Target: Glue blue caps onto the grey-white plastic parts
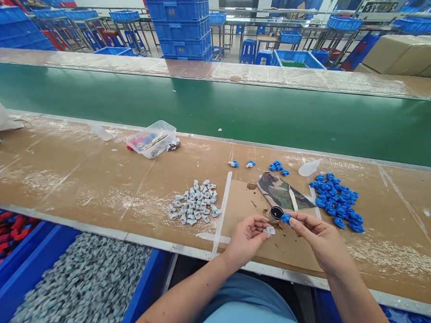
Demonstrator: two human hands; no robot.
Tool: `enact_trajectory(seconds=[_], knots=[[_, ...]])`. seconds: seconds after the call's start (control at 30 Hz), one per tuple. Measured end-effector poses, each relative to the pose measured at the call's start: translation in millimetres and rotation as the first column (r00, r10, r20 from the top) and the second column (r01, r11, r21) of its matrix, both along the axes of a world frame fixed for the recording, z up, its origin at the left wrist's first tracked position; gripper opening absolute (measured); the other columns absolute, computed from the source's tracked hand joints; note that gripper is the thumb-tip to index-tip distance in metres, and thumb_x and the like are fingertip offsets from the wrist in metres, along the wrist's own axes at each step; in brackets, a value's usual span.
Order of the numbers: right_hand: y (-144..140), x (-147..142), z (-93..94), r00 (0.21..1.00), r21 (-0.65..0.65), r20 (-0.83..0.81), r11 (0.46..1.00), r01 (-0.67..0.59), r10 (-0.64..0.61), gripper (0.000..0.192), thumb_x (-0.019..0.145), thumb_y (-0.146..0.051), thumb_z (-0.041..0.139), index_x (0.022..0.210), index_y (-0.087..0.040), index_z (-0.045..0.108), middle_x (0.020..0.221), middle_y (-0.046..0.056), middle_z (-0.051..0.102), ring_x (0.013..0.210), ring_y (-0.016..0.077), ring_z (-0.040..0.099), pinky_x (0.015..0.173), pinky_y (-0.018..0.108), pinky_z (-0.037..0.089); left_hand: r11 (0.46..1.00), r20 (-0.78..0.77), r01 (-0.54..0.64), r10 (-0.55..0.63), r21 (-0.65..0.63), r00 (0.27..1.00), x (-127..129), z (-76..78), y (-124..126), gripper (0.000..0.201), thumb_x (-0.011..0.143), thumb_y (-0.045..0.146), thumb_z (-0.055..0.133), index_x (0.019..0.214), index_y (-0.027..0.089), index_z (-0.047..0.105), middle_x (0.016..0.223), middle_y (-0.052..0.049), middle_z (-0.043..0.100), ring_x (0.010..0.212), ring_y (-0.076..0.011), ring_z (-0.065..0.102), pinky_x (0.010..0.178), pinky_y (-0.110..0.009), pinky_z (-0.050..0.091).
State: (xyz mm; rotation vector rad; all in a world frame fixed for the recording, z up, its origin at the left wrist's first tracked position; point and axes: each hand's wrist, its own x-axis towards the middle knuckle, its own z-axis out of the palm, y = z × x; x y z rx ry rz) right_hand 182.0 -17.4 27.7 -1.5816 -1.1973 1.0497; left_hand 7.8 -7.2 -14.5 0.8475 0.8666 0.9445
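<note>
Left hand (246, 237) pinched a grey part (269, 230); right hand (313, 233) pinched a blue part (285, 218), both near the cardboard mat's (239, 203) front edge, bare bench left.

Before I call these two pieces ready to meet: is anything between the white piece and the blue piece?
Nothing visible. The left hand pinches the white piece, the right hand the blue piece; only a bare gap over the cardboard separates them. The black-lidded jar sits just behind.
</note>
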Motion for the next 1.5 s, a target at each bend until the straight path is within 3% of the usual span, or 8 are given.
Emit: enact_trajectory(seconds=[0.17, 0.33, 0.53, 0.73, 0.97, 1.27, 1.37, 1.5], knots=[[-16, -8, -6.6, 0.989, 0.124, 0.143, 0.99, -0.06, 0.042, 0.029, 0.073, -0.043, 0.068, 0.091, -0.022, 0.073, 0.088, 0.007, 0.073, 0.078, 0.0209, 0.068, 0.07, 0.033, 0.057, 1.0, 0.041, -0.003, 0.003, -0.017, 0.999, -1, 1.4, -1, 0.032, 0.062, 0.017, 0.076, 0.09, 0.015, 0.062, 0.081, -0.003, 0.067, 0.082, -0.0138, 0.063, 0.08, -0.028, 0.051], [-22, -15, -5.8, 0.913, 0.296, 0.393, 0.926, -0.236, 0.107, 0.017, 0.08, -0.031, 0.062, 0.093, -0.025, 0.072, 0.082, 0.004, 0.072, 0.07, 0.017, 0.065, 0.063, 0.028, 0.055, 1.0, 0.06, 0.016, -0.016, -0.004, 0.998, -2, 1.1, -2, 0.032, 0.063, 0.023, 0.078, 0.089, 0.015, 0.062, 0.082, -0.004, 0.068, 0.082, -0.0152, 0.064, 0.079, -0.028, 0.051], [-19, -12, 0.2, 0.852, 0.335, 0.495, 0.868, -0.367, 0.169, 0.018, 0.084, -0.028, 0.058, 0.096, -0.027, 0.072, 0.077, 0.003, 0.071, 0.07, 0.0162, 0.065, 0.06, 0.026, 0.054, 0.998, 0.051, 0.062, -0.063, 0.03, 0.997, -3, -3.5, -3, 0.033, 0.065, 0.028, 0.078, 0.091, 0.015, 0.061, 0.083, -0.005, 0.07, 0.082, -0.0163, 0.066, 0.079, -0.029, 0.051], [-16, -7, 7.2, 0.864, 0.233, 0.42, 0.886, -0.4, 0.28, 0.014, 0.08, -0.03, 0.063, 0.088, -0.028, 0.075, 0.074, 0.001, 0.073, 0.063, 0.015, 0.067, 0.057, 0.023, 0.055, 0.992, 0.068, 0.11, -0.114, 0.067, 0.991, -5, -1.5, -3, 0.032, 0.067, 0.029, 0.077, 0.091, 0.015, 0.062, 0.079, -0.003, 0.067, 0.078, -0.014, 0.064, 0.076, -0.026, 0.05], [-20, -15, -2.4, 0.96, 0.158, 0.228, 0.966, -0.203, 0.165, 0.014, 0.072, -0.033, 0.069, 0.082, -0.027, 0.076, 0.073, 0.002, 0.073, 0.064, 0.0173, 0.068, 0.058, 0.024, 0.057, 0.997, 0.088, 0.07, -0.069, -0.013, 0.994, -7, 2.0, -2, 0.038, 0.062, 0.032, 0.08, 0.091, 0.016, 0.061, 0.073, 0.001, 0.061, 0.071, -0.0103, 0.06, 0.072, -0.023, 0.047], [-10, 0, 11.2, 0.874, 0.06, 0.344, 0.921, -0.386, 0.343, 0.014, 0.073, -0.035, 0.066, 0.08, -0.029, 0.076, 0.062, 0.001, 0.069, 0.053, 0.0141, 0.062, 0.052, 0.023, 0.052, 0.985, 0.09, 0.173, -0.174, 0.023, 0.981, -5, 4.9, -3, 0.04, 0.063, 0.032, 0.079, 0.094, 0.016, 0.06, 0.074, 0.0, 0.062, 0.071, -0.011, 0.06, 0.069, -0.023, 0.046], [-8, -2, 10.6, 0.876, 0.048, 0.345, 0.926, -0.374, 0.336, 0.015, 0.073, -0.038, 0.066, 0.079, -0.028, 0.076, 0.056, 0.001, 0.065, 0.05, 0.0134, 0.059, 0.05, 0.023, 0.051, 0.987, 0.099, 0.16, -0.16, 0.001, 0.982, -6, 5.3, -2, 0.042, 0.061, 0.033, 0.081, 0.093, 0.016, 0.061, 0.074, 0.001, 0.061, 0.071, -0.0102, 0.059, 0.069, -0.022, 0.046], [-13, -8, -1.8, 0.942, 0.077, 0.217, 0.957, -0.279, 0.257, 0.021, 0.072, -0.043, 0.068, 0.078, -0.025, 0.076, 0.064, 0.003, 0.069, 0.057, 0.0155, 0.063, 0.051, 0.024, 0.053, 0.992, 0.088, 0.115, -0.111, -0.044, 0.99, -7, 4.1, -2, 0.044, 0.059, 0.034, 0.082, 0.094, 0.015, 0.061, 0.073, 0.001, 0.059, 0.068, -0.0082, 0.057, 0.068, -0.021, 0.044]])
